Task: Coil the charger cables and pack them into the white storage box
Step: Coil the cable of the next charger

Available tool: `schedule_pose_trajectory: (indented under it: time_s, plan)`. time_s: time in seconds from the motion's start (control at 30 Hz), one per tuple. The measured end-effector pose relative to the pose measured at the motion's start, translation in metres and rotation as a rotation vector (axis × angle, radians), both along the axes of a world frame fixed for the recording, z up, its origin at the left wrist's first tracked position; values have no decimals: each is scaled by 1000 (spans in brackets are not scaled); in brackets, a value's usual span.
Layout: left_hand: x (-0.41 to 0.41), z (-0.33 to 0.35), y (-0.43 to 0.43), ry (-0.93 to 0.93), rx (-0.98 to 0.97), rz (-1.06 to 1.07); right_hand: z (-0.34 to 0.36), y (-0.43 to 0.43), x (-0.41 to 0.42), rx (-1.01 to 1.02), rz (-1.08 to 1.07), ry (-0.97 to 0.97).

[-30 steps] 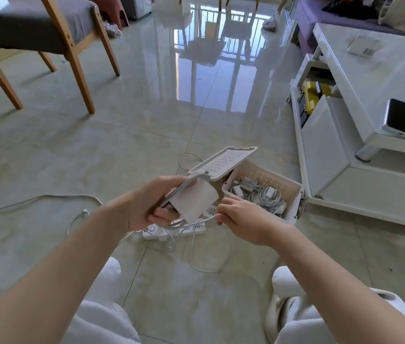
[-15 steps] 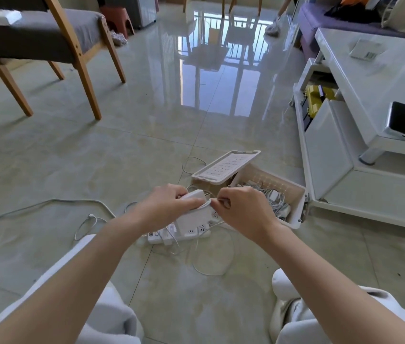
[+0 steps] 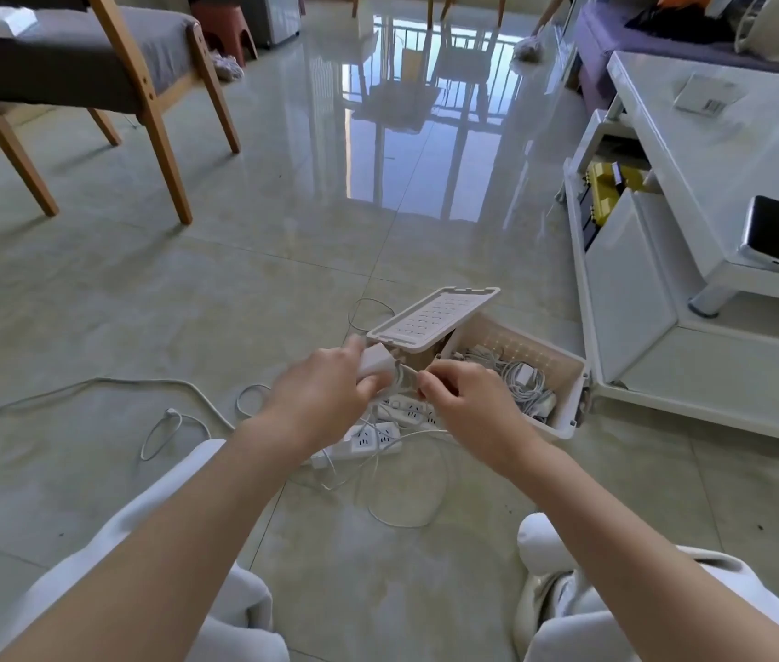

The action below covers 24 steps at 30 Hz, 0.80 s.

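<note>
**Charger cable (image 3: 404,375) gripped by both hands**

Head view: the left hand (image 3: 325,391) curls its fingers round the charger brick (image 3: 374,358). The right hand (image 3: 464,398) pinches the cable beside it. The white storage box (image 3: 566,418) stands open just beyond the fingers, on the floor (image 3: 282,279).

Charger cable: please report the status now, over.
Left hand grips charger brick. Right hand pinches its cable. Storage box open, partly filled. Power strips lie under the hands.
</note>
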<state>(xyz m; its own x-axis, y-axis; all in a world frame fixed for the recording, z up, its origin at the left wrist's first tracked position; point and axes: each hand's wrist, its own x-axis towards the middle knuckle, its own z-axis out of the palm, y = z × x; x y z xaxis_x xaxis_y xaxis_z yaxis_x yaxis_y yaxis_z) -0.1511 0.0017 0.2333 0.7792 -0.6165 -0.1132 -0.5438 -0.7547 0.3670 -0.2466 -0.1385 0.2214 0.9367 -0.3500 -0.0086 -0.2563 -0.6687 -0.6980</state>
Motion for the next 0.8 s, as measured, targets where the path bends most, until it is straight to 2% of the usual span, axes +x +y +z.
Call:
schedule_pose_trajectory:
  time_s: [0.13, 0.3, 0.57, 0.7, 0.8]
  plan:
    - [9, -20, -6, 126, -89, 139, -12, 21, -5, 2, 93, 19]
    - [1, -40, -15, 632, -435, 331, -31, 41, -14, 18, 220, 9]
    - [-8, -25, -25, 1169, -940, 662, -31, 55, -18, 60, 404, 80]
    - [-5, -8, -25, 1319, -1192, 649, -33, 50, -19, 113, 544, 206]
    - [0, 3, -20, 1390, -1208, 575, -33, 46, -19, 117, 554, 241]
